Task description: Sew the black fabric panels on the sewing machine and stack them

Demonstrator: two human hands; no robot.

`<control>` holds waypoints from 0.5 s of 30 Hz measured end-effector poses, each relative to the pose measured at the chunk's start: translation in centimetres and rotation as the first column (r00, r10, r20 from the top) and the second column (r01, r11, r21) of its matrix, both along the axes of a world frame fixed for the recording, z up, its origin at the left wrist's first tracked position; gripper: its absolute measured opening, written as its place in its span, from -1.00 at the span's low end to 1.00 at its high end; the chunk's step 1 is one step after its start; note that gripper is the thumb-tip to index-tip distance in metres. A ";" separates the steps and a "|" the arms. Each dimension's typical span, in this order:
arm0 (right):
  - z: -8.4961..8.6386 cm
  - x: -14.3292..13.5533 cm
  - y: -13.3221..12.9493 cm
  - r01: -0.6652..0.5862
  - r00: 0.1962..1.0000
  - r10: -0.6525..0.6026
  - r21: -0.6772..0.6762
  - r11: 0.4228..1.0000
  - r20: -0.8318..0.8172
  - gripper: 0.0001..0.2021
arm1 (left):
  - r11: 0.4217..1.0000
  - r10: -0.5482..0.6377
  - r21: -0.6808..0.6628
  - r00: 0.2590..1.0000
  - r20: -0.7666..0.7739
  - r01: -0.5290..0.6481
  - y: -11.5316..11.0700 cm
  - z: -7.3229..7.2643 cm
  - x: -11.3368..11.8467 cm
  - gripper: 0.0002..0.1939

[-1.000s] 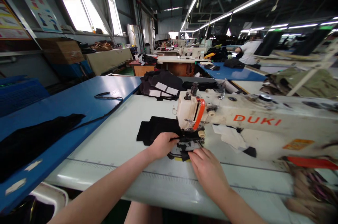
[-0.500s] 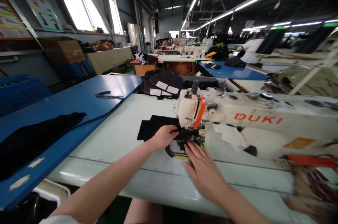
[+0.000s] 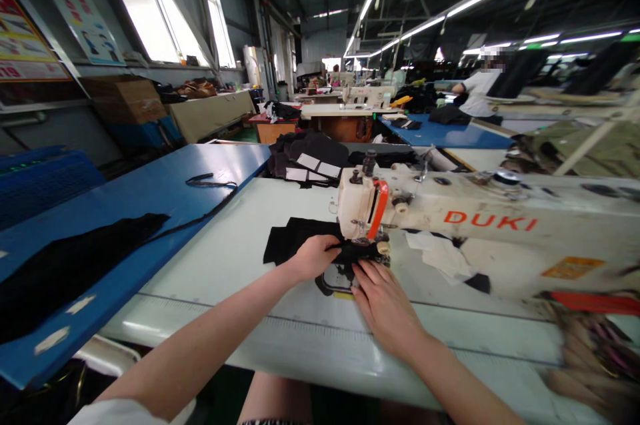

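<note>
Black fabric (image 3: 293, 238) lies on the pale table of a sewing machine (image 3: 425, 205) marked DUKI, its right part under the machine's head. My left hand (image 3: 316, 257) has thumb and fingers pinched on the fabric's near edge, left of the needle area. Just in front of the presser area, my right hand (image 3: 383, 298) rests palm down with fingers stretched onto the fabric's edge and the machine bed. The needle tip is hidden. A dark plate with a yellow edge (image 3: 344, 295) shows between the hands.
A blue table (image 3: 200, 195) on the left bears black cloth (image 3: 85, 265) and a cord. Dark pieces with white labels (image 3: 310, 151) are piled behind the machine. White scraps (image 3: 443, 258) lie under its arm. A person (image 3: 480, 88) stands at the far right.
The view has shifted slightly. My right hand's fingers have drawn closer together and sit slightly higher by the presser area. My left hand keeps its pinch on the fabric.
</note>
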State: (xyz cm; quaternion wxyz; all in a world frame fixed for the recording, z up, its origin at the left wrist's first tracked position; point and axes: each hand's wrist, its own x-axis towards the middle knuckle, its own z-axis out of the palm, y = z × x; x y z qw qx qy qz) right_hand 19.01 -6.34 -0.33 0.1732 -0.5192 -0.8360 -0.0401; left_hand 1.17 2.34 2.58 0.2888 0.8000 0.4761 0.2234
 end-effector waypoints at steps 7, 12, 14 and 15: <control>0.0 -0.1 0.0 0.003 1.000 -0.003 -0.011 1.000 -0.001 -0.61 | 0.999 -0.034 0.032 0.999 0.012 0.034 -1.1 -0.7 -0.2 -0.79; -0.2 0.0 0.0 0.007 1.000 -0.007 -0.024 1.000 0.009 -0.62 | 0.998 -0.051 0.049 0.999 0.016 0.050 -1.6 -1.4 -0.2 -0.79; -0.2 0.0 0.0 0.005 1.000 -0.005 -0.024 1.000 0.008 -0.62 | 0.997 -0.054 0.054 0.998 0.012 0.054 -1.5 -1.4 -0.2 -0.79; -0.2 0.1 0.0 0.003 1.000 -0.003 -0.023 1.000 0.005 -0.62 | 0.997 -0.056 0.055 0.998 0.010 0.056 -1.5 -1.5 -0.2 -0.80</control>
